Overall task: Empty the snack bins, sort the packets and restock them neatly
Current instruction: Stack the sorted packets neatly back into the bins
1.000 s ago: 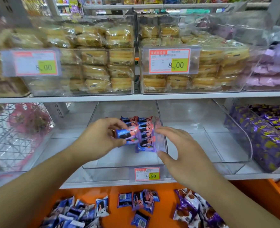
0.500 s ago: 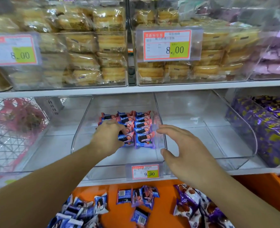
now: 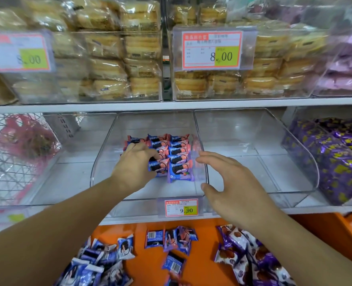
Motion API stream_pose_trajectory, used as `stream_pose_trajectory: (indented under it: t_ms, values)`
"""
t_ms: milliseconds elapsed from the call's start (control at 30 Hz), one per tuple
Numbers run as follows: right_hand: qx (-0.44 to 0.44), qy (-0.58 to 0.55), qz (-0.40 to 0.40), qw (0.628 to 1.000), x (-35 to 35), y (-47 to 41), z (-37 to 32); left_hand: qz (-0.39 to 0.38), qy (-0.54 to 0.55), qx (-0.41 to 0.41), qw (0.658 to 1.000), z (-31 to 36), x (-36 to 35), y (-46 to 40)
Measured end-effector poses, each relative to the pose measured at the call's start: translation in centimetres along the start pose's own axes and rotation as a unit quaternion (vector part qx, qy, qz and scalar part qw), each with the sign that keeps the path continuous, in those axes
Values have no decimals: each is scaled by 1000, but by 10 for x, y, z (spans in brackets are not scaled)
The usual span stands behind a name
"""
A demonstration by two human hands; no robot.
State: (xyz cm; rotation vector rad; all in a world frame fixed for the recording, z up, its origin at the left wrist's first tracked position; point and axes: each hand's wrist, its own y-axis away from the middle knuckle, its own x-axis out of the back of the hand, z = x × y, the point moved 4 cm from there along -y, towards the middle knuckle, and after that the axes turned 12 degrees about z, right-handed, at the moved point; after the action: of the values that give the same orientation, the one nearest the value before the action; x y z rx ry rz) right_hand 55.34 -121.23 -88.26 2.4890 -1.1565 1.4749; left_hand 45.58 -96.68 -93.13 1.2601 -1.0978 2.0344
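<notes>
Left hand [image 3: 134, 166] is pinching a blue-pink packet [image 3: 158, 166] into the rows in the clear bin [image 3: 100, 162], right hand [image 3: 230, 182] hovering spread beside it. Only about three short rows in so far; plenty of loose packets [image 3: 171, 240] are waiting on the orange shelf [image 3: 142, 265] below.

Price tags [image 3: 211, 51] on the upper bins read 8.00 — the middle bin's tag [image 3: 181, 208] reads 9.90.

A clear plastic snack bin [image 3: 100, 162] stood open on the shelf, holding neat overlapping rows of blue-and-pink cookie packets [image 3: 178, 153] just beyond and right of the left hand [image 3: 134, 167]. Below both hands, loose packets lay scattered on the orange surface: blue-and-white packets [image 3: 100, 263] lower left, blue-and-pink ones [image 3: 171, 239] in the middle, purple packets [image 3: 239, 246] under the right hand [image 3: 230, 182].
</notes>
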Motion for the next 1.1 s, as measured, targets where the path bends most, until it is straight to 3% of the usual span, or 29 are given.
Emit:
stream_pose_trajectory:
  t_ms: [200, 267, 333, 467, 567, 767, 1100]
  values:
    - [47, -30, 23, 998, 13, 19, -18, 60, 164, -29, 984, 36, 63, 58]
    - [47, -73, 4, 996, 9, 34, -24, 45, 209, -66, 975, 51, 74, 94]
    - [27, -98, -65, 993, -11, 55, -23, -9, 226, -89, 970, 57, 62, 132]
    - [-2, 4, -239, 971, -80, 106, 24, -189, 167, -89, 964, 37, -22, 199]
    - [-45, 93, -362, 926, -124, 137, 80, -307, 113, -42, 944, 18, -84, 231]
    - [-55, 145, -456, 876, -200, 174, 143, -359, 141, 24, 922, 3, -174, 257]
    - [8, 246, -454, 856, -244, 199, 190, -373, 24, -66, 925, -3, -243, 266]
